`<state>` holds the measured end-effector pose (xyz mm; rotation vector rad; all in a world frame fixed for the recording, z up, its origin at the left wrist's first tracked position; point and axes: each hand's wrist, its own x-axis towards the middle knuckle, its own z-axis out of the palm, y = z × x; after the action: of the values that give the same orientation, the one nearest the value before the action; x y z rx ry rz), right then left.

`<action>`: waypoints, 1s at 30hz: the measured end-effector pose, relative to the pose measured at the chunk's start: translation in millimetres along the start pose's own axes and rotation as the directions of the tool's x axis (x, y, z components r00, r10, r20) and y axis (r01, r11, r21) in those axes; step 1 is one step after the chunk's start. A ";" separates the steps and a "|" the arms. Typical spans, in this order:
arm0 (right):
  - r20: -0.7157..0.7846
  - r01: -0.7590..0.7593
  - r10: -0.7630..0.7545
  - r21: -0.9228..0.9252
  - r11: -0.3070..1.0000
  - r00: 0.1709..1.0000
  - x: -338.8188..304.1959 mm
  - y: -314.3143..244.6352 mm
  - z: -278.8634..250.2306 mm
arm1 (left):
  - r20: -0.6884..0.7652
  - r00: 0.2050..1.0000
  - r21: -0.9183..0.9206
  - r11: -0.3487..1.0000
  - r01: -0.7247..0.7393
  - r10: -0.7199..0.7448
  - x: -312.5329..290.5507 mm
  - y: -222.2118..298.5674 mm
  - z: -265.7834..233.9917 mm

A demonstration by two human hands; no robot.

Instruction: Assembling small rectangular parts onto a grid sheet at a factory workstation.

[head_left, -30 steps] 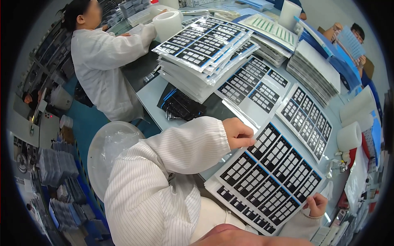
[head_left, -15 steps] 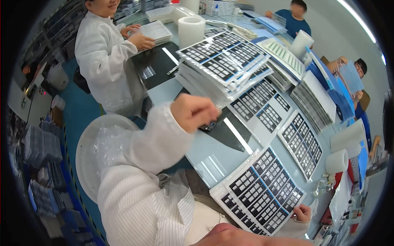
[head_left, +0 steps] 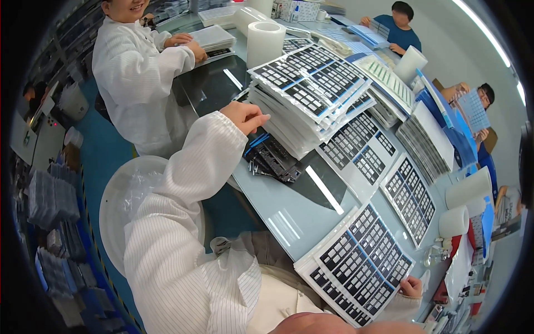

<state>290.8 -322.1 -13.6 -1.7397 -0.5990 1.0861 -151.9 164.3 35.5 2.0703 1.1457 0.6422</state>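
My left hand (head_left: 245,117) is raised over the table, its fingers curled together by the near corner of a tall stack of printed sheets (head_left: 311,78). Anything pinched there is too small to make out. Below it lies a loose pile of black strips (head_left: 273,158), a few with blue edges. At the lower right my right hand (head_left: 411,286) is closed on the corner of a sheet with black and white label blocks (head_left: 361,253). That sheet tops a thin stack near my body.
A dark mat with a white strip (head_left: 322,186) lies mid-table beside more printed sheets (head_left: 409,197). Film rolls (head_left: 264,44) stand at the back and right. A round white bin (head_left: 119,222) sits at my left. Co-workers handle sheets around the table.
My left hand has moved away from me and slightly left, toward the tall stack, uncovering the black strips. My right hand stays at the sheet corner. The left co-worker's hands have shifted on their stack.
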 end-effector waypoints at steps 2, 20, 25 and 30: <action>0.020 0.031 -0.030 -0.013 0.999 0.999 -1.4 7.7 -7.7 | 0.016 1.000 0.073 0.997 -0.010 0.009 11.6 -5.4 -1.5; -0.028 -0.012 0.009 -0.105 0.994 1.000 0.3 3.7 -8.1 | -0.606 0.762 0.177 0.894 0.410 -0.229 149.9 -207.4 -59.4; -0.020 -0.011 0.009 -0.102 0.995 1.000 3.1 7.6 -9.9 | -0.676 0.733 0.209 0.933 0.293 -0.079 138.6 -206.7 -59.3; -0.053 -0.006 0.000 -0.106 0.994 0.999 0.4 3.0 -2.6 | -0.668 0.730 0.167 0.926 0.339 -0.147 134.7 -202.9 -54.7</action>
<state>293.0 -324.2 -16.1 -1.8560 -0.6308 1.0226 -231.4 376.5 -69.3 1.8991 1.9713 1.1748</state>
